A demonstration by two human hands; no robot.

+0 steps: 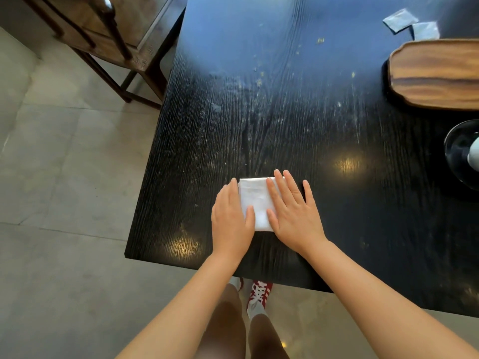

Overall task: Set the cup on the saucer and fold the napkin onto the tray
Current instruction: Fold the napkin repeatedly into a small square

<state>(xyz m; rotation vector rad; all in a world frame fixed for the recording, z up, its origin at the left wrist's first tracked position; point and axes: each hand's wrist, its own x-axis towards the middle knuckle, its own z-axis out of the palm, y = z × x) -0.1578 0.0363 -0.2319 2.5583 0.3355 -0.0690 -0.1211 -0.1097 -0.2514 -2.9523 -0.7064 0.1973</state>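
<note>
A white napkin (255, 200), folded into a small rectangle, lies on the black table (285, 112) near its front edge. My left hand (230, 221) rests flat on the napkin's left side, fingers together. My right hand (293, 211) presses flat on its right side, fingers spread. A wooden tray (435, 73) sits at the far right, bare on the part in view. At the right edge a dark saucer (456, 149) carries a pale cup (474, 155), mostly cut off by the frame.
Two small grey-white packets (412, 23) lie behind the tray. A wooden chair (108, 40) stands at the table's far left corner. Crumbs and streaks mark the tabletop. The table's left edge drops to a tiled floor (64, 177).
</note>
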